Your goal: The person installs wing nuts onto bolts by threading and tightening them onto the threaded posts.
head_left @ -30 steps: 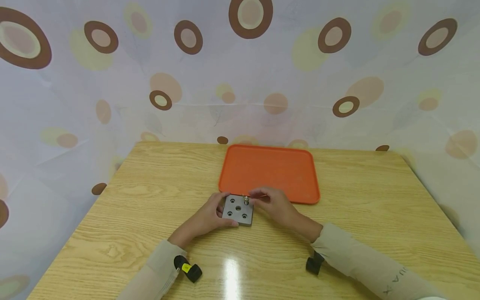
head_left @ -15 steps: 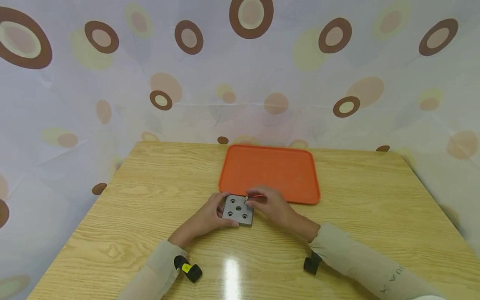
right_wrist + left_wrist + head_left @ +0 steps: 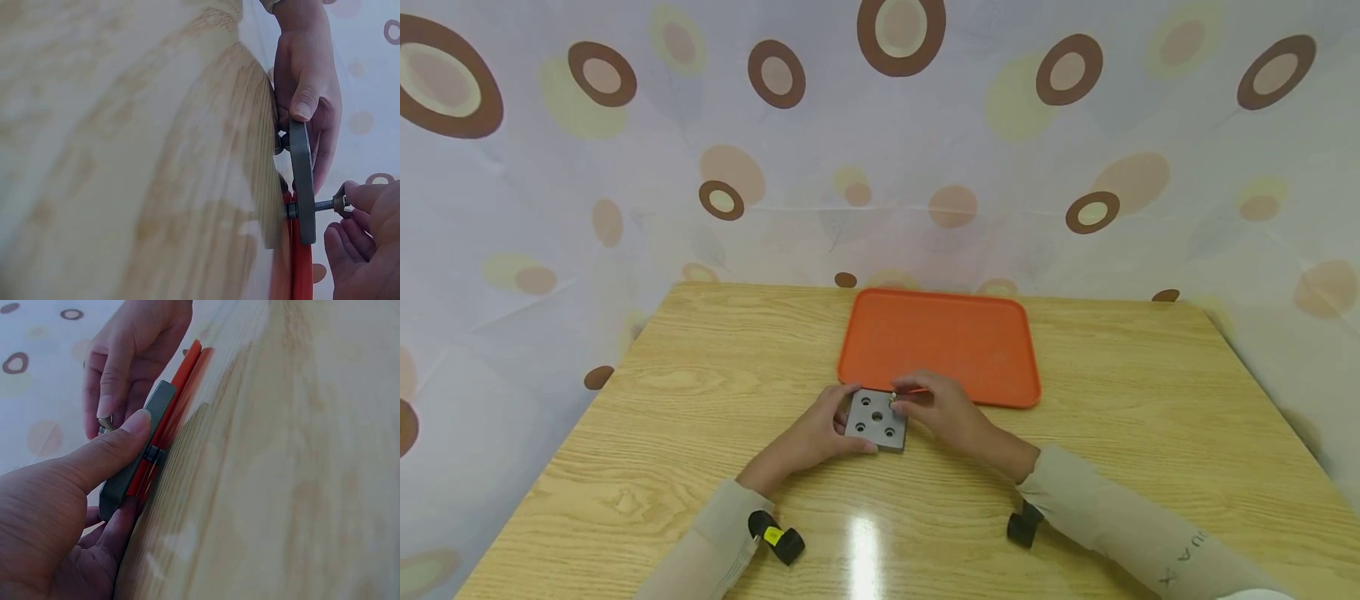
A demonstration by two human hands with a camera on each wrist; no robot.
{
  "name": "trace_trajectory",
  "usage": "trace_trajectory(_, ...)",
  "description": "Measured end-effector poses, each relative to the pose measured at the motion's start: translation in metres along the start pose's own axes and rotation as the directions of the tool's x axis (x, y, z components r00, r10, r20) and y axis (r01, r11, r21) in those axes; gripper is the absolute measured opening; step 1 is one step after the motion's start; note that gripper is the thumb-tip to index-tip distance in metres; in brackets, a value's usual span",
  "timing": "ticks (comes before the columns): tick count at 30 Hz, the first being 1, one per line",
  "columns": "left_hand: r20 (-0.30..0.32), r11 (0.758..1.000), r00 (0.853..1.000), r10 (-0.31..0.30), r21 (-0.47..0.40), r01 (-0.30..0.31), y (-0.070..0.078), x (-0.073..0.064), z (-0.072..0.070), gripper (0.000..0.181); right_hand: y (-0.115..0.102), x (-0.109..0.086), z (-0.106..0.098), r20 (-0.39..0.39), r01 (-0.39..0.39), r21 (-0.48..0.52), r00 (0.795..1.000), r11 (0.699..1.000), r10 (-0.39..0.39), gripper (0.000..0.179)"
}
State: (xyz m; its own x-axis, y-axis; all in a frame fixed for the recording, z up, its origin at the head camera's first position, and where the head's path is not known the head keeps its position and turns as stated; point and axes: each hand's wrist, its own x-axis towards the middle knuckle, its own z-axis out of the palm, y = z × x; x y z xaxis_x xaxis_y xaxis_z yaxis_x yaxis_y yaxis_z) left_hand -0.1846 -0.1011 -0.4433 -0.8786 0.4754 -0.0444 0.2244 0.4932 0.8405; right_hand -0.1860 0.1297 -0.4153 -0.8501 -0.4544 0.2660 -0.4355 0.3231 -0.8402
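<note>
A square grey metal plate [image 3: 875, 437] with several round holes sits before the tray in the head view. My left hand [image 3: 811, 433] grips it from the left, thumb on the near edge and fingers around the far side. At the plate's far right corner, a threaded bolt [image 3: 324, 205] sticks up in the right wrist view, with a wing nut [image 3: 340, 201] on its upper end. My right hand [image 3: 951, 415] pinches this wing nut between thumb and fingers. Dark round pieces [image 3: 292, 210] show under the plate, between it and the table.
An orange tray [image 3: 940, 333] lies just behind the plate on the wooden table [image 3: 737, 350]. A patterned curtain [image 3: 880, 150] hangs behind the table's back edge. Black wrist cameras [image 3: 777, 537] hang below both sleeves.
My right hand has moved slightly left, and its fingertips have come around the wing nut. The left hand and the plate have stayed in place.
</note>
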Motion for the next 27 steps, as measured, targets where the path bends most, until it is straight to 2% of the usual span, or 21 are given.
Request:
trace_trajectory(1,0.001,1.000,1.000,-0.001,0.002,0.001,-0.006,0.002,0.001,0.095,-0.006,-0.001,-0.001,0.001,-0.001,0.008,1.000,1.000,0.001,0.029)
trace_trajectory(2,0.003,1.000,1.000,-0.002,0.003,0.002,-0.006,0.002,0.001,0.095,-0.010,-0.002,-0.003,0.002,-0.007,0.018,1.000,1.000,0.007,0.028)
trace_trajectory(17,0.005,1.000,1.000,-0.006,-0.006,0.006,-0.008,0.003,0.002,0.094,-0.012,-0.008,-0.010,-0.020,-0.009,-0.040,1.000,0.999,0.008,0.020)
trace_trajectory(27,0.002,1.000,1.000,0.005,0.003,-0.005,-0.008,0.003,0.001,0.094,0.028,-0.003,-0.005,-0.040,-0.003,-0.063,0.999,0.998,0.001,0.015)
